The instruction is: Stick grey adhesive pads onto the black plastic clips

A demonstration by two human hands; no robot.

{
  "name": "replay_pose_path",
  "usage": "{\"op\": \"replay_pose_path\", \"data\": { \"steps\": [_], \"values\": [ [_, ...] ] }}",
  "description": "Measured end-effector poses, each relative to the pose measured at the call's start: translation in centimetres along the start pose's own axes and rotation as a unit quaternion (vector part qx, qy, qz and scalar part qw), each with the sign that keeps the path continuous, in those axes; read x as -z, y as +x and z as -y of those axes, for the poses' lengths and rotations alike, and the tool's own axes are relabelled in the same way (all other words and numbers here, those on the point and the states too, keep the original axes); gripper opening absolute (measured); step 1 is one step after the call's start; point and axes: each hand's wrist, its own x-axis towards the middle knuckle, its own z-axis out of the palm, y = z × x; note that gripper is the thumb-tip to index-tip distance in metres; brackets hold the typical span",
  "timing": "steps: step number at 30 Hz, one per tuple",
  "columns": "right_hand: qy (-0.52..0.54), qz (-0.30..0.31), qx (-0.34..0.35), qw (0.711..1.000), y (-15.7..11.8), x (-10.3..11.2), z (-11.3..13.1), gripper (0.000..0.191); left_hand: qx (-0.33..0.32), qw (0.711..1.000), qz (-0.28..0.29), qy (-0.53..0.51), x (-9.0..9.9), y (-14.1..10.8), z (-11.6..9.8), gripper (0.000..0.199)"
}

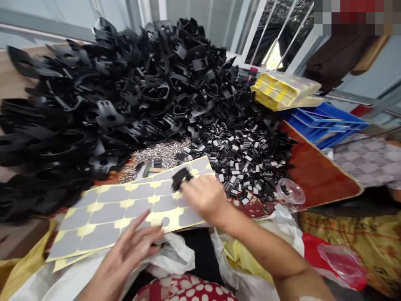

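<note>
— Reddish-brown, smooth-topped worktable [321,175], set below a white-framed, barred window [275,37]. What covers it?
— Glossy black moulded plastic parts in a tall heap [140,83], angular and pronged, many with cut-out holes. In front lie a glittering spread of small silvery metal bits [164,151] and a scatter of blocky black-and-pale pieces [244,161].
— And at the near edge?
— Overlapping flat yellow sheets with rows of grey round-cornered patches [108,215], lying aslant. To the right, near the table's edge, sits a round clear plastic dish [291,191]; farther back, a blue plastic crate [328,123] stands beside a yellow-and-grey stack [283,90].
— The hands?
— The right hand [205,195] is curled closed, gripping a small dark black plastic piece [181,179] at its fingertips, above the sheets' right part. Blur hides whether piece and sheet touch.
— The left?
— The left hand [130,246] grips nothing, its fingers loosely spread over the sheets' near edge; contact cannot be told.
</note>
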Motion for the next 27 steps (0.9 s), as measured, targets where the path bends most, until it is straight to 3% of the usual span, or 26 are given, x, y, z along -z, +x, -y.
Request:
{"op": "replay_pose_path", "data": {
  "steps": [3,6,9,12,15,17,19,22,24,25,27],
  "values": [
    [0.125,-0.007,0.054,0.991,-0.9,-1.2,9.7,0.021,-0.019,0.991,0.034,-0.13,-4.7,0.1,-2.8,0.092],
    [0.26,0.003,0.002,0.966,-2.6,-2.0,13.6,0.016,-0.037,0.975,-0.026,-0.218,-6.5,1.6,-4.5,0.079],
    [0.407,0.013,-0.124,0.905,-4.2,-2.9,12.7,0.018,-0.055,0.973,-0.095,-0.201,-4.9,3.9,-5.2,0.065],
    [0.42,0.028,-0.243,0.874,-5.1,-4.3,11.2,0.028,-0.035,0.981,-0.096,-0.167,-2.8,6.0,-5.5,0.052],
    [0.405,0.085,-0.258,0.873,-5.4,-5.5,10.8,0.031,-0.019,0.985,-0.063,-0.16,-2.0,7.4,-5.7,0.041],
    [0.438,0.11,-0.273,0.849,-5.4,-5.5,10.3,0.028,-0.027,0.986,-0.052,-0.155,-2.0,7.8,-5.6,0.043],
    [0.515,0.156,-0.268,0.799,-5.3,-5.0,9.3,0.023,-0.032,0.985,-0.047,-0.16,-2.0,7.9,-5.5,0.049],
    [0.657,0.24,-0.198,0.686,-5.2,-3.9,7.3,0.017,-0.046,0.983,-0.038,-0.173,-1.9,7.6,-5.5,0.056],
    [0.707,0.22,-0.208,0.639,-5.0,-3.3,6.6,0.013,-0.06,0.983,-0.034,-0.171,-2.0,7.0,-5.6,0.059],
    [0.705,0.184,-0.24,0.641,-4.8,-3.1,6.6,0.013,-0.062,0.984,-0.026,-0.167,-2.2,6.6,-5.7,0.06],
    [0.658,0.109,-0.298,0.683,-4.2,-2.7,7.2,0.016,-0.054,0.984,0.013,-0.167,-2.6,5.4,-5.9,0.06]
  ]
}}
